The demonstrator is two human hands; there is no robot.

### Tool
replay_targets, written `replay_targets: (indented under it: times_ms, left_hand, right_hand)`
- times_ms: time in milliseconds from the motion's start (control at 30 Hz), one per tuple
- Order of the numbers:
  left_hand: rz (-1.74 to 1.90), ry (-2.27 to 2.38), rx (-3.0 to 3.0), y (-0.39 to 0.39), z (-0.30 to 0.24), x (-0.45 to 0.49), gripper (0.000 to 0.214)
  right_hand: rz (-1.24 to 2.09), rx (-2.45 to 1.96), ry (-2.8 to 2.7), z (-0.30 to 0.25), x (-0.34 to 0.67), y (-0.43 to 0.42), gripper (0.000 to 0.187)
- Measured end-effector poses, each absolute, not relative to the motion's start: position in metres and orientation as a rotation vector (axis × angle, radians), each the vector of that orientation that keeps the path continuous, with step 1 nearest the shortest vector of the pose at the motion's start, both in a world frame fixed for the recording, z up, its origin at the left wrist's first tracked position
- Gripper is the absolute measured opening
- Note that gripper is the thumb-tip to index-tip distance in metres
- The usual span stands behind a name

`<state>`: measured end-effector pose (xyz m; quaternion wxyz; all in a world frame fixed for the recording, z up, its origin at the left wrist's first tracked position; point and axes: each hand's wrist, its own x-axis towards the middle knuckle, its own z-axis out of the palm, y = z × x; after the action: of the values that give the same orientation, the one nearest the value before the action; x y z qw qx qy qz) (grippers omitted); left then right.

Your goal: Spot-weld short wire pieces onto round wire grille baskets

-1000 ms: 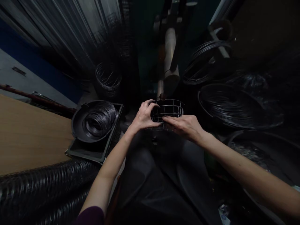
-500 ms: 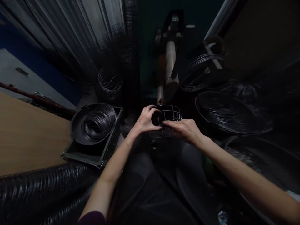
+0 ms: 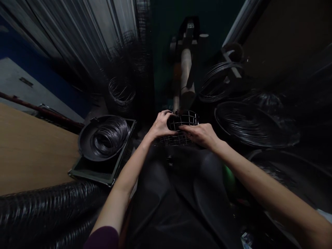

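Both hands are on the cage [image 3: 189, 119] now, and it sits just on the near side of the bar [image 3: 186, 67], a little below the bar's end; whether the two touch, the dark doesn't say. The left hand [image 3: 160, 126] makes a wide C around the cage, fingers over the far rim, thumb along the near one: a holding grip. Across from it comes the right hand [image 3: 201, 133], fingers stretched narrow and together along the near wires, thumb out of sight, so I can't call whether it pinches or merely presses. This looks like steadying and positioning work, and the trick, I'd judge, is an even hold: let the left take the weight, let the right guide, squeeze lightly so the thin ring stays round. Mind those fingertips around wire ends! Keep the cage square to the bar, and clear of the mesh [image 3: 177, 140] showing underneath, where wires could snag.
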<state>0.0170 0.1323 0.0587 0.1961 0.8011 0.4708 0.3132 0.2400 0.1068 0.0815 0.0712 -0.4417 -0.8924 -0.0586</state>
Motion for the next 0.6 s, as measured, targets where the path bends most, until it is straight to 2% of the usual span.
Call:
replay_targets:
  times_ms: [400,600]
  left_hand:
    - [0.919,1.340,2.165,0.147,0.066,0.017,0.066]
    - [0.918,1.348,2.142,0.167,0.067,0.014,0.066]
  right_hand:
    - [-0.162,-1.405,-2.309,0.069,0.246,0.104,0.028]
    - [0.013,-1.479,-2.224,0.071,0.241,0.123,0.021]
